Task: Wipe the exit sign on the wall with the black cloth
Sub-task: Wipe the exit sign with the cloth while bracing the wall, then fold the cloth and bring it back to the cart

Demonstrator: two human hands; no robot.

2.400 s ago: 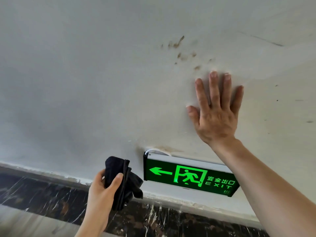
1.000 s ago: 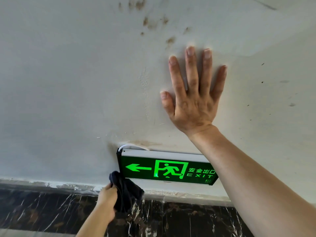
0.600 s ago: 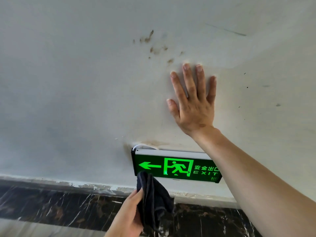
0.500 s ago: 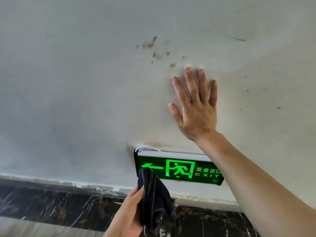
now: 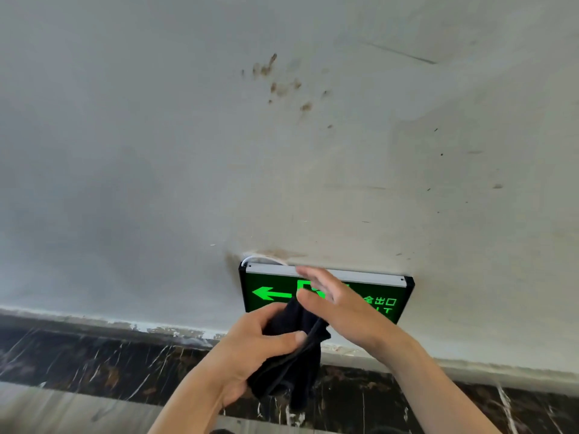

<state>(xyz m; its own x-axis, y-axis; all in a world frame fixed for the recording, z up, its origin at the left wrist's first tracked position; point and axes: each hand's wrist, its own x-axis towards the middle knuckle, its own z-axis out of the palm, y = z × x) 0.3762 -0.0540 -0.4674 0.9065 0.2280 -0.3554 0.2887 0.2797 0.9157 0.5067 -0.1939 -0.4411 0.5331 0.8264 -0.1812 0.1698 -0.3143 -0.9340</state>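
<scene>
where it pressed the wall before, right hand (image 5: 341,305) now hangs open before exit sign (image 5: 388,292), left hand (image 5: 250,349) gripping black cloth (image 5: 291,364).

Soft daylight, motion-blurred fingers, wide-angle bowing

You took your right hand (image 5: 341,303) off the wall (image 5: 156,151) and brought it down over the sign (image 5: 380,292) to meet the cloth (image 5: 291,355) in your raised left hand (image 5: 250,349).

Exit sign (image 5: 266,292) mounted low on wall (image 5: 156,151), just above the baseboard strip (image 5: 94,358). Both hands before it: left hand (image 5: 250,349) below-left with cloth (image 5: 291,364), right hand (image 5: 341,305) across sign's middle, touching the cloth.
</scene>
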